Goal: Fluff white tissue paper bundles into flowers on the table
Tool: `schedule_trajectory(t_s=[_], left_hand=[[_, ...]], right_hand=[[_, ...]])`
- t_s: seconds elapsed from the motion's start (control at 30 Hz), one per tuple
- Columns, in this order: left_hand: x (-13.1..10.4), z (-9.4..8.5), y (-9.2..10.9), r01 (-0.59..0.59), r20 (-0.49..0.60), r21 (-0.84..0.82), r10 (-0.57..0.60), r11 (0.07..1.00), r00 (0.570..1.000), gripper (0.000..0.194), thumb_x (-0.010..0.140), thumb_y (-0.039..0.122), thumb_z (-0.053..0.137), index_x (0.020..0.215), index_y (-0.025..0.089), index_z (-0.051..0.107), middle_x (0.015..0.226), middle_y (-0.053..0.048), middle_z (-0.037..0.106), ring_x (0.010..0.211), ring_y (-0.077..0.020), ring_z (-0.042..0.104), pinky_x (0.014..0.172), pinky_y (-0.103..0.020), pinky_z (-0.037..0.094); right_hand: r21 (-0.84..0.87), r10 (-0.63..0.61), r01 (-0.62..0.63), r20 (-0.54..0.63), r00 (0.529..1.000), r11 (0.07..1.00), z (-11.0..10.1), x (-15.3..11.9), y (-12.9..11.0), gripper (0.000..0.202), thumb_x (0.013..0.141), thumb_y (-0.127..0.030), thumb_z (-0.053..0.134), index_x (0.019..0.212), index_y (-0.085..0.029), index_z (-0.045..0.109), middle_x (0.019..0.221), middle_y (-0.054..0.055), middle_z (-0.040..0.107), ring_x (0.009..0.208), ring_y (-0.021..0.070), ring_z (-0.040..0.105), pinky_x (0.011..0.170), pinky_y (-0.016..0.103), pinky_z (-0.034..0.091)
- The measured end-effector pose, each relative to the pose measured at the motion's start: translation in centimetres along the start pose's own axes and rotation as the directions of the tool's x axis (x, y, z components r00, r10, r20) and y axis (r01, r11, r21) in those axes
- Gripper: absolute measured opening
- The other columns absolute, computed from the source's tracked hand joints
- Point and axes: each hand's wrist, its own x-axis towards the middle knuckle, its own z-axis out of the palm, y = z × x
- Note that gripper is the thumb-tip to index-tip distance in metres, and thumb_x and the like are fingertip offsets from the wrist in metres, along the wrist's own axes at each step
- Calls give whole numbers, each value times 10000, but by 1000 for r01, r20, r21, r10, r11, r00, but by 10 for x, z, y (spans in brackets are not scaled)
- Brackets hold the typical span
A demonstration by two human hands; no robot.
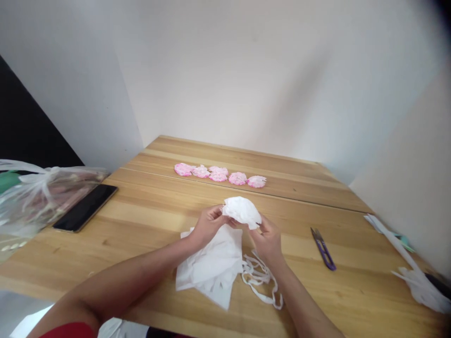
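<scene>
A rounded, ruffled piece of white fabric (242, 210) is held up above the wooden table (141, 216) between both hands. My left hand (208, 226) pinches its left edge, and my right hand (268, 238) grips its lower right edge. Beneath them lie several flat white sheets (216, 267), partly covered by my left hand. A tangled white strip (259, 277) rests beside the sheets, near my right wrist. Farther back, several pink and white ruffled pieces (218, 174) sit in a row.
Purple-handled thread snips (323, 249) lie on the right, blades pointing away. A black phone (86, 208) and a clear plastic bag with contents (45, 197) are at the left. White plastic (421, 286) lies along the right edge. A wall stands behind the table.
</scene>
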Motion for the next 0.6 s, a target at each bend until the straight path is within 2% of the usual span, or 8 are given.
schedule_trajectory(t_s=[0.13,0.2,0.33,0.4,0.5,0.6], left_hand=[[2,1,1,34,-25,-41,-35,999,999,234,650,346,725,678,129,643,621,-31,668,574,-150,615,598,-269,510],[3,1,4,15,-34,-15,-16,1000,999,200,664,317,712,691,131,645,637,-26,671,578,-145,615,590,-254,503],[5,-2,12,-115,-56,142,124,983,991,71,685,189,678,637,144,652,650,-11,671,619,-133,616,594,-209,476],[9,-4,17,-210,5,251,216,945,976,86,730,178,639,661,150,684,668,-20,690,636,-143,635,599,-209,476],[17,-7,24,-415,157,421,386,806,909,166,801,194,580,735,163,729,728,-50,729,681,-168,676,637,-228,497],[25,-6,30,-608,264,505,561,613,785,204,833,161,536,817,174,739,782,-64,746,708,-174,695,658,-244,520]], right_hand=[[26,12,-12,14,1000,1000,0,0,-2,122,739,-247,620,831,-212,692,837,25,704,772,198,627,699,277,487],[73,28,-30,30,999,997,0,1,-6,129,746,-249,611,845,-214,686,826,18,702,754,190,624,687,268,487],[124,32,-36,31,999,992,-3,8,-13,104,746,-229,587,810,-207,665,774,5,684,701,167,608,650,242,475],[90,8,-10,27,1000,996,-5,14,-18,71,742,-228,587,760,-201,650,732,0,667,665,153,592,622,228,460],[14,-51,50,29,998,999,-9,25,-27,83,762,-250,574,732,-198,633,696,-2,647,641,142,579,600,216,444],[-69,-139,140,23,990,988,-11,36,-38,126,794,-272,551,713,-196,611,664,-9,624,616,132,565,585,212,430]])
